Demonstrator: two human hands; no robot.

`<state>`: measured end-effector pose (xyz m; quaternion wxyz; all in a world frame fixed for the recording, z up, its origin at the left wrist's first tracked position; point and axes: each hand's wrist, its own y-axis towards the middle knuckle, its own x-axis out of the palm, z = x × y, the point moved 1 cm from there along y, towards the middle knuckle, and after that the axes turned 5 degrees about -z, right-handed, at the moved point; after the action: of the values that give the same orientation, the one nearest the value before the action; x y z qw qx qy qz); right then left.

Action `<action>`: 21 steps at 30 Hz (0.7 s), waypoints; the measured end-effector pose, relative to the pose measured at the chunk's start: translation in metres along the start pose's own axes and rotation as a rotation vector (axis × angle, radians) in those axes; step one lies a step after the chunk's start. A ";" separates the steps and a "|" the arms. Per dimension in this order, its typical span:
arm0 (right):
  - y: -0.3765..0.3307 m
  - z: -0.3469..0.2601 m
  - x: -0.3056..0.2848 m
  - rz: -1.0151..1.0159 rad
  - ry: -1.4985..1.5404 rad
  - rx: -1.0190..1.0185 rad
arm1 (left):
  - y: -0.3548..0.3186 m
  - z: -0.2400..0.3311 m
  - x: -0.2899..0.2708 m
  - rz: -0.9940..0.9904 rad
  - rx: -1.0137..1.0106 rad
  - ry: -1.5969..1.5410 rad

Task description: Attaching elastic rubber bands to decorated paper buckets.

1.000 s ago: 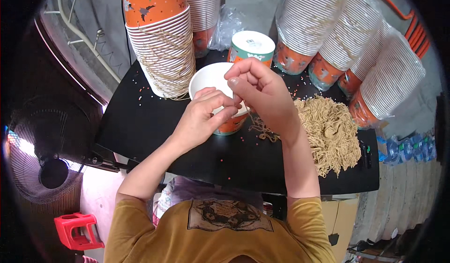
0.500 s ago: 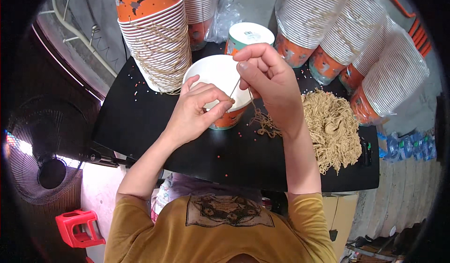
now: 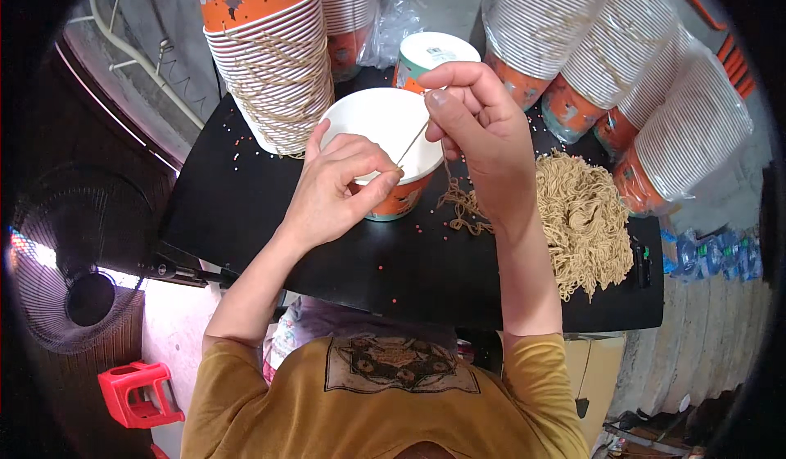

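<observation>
Cord [image 3: 414, 144], taut, left hand [image 3: 337, 185] to right hand [image 3: 489, 141]

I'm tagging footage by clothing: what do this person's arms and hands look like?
The left hand and right hand wear no gloves, and no rings or watch show. The forearms are bare; loose mustard-brown sleeves end near the elbows.

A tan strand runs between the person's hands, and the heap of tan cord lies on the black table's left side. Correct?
Not the left: the heap of tan cord lies on the right side of the black table, as the head view shows. The tan strand does run between the left hand and right hand.
</observation>
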<state>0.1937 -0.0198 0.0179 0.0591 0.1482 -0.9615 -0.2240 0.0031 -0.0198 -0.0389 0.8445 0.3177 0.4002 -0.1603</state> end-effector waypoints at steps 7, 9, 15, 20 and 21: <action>-0.001 -0.002 0.001 0.017 -0.028 -0.018 | -0.008 -0.009 -0.003 -0.026 -0.019 0.043; 0.000 -0.002 0.001 0.024 -0.013 -0.006 | -0.010 -0.011 -0.005 -0.032 -0.022 0.063; -0.001 -0.003 0.002 -0.009 -0.067 0.018 | -0.014 -0.002 0.006 0.166 -0.010 0.041; -0.001 -0.003 0.003 -0.012 -0.059 0.006 | -0.008 -0.001 0.023 0.209 -0.036 0.036; -0.002 -0.002 0.003 -0.008 -0.055 -0.001 | -0.008 -0.001 0.025 0.199 -0.059 0.023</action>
<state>0.1919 -0.0231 0.0195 0.0317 0.1458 -0.9620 -0.2289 0.0143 -0.0251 -0.0625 0.8605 0.3327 0.3810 -0.0599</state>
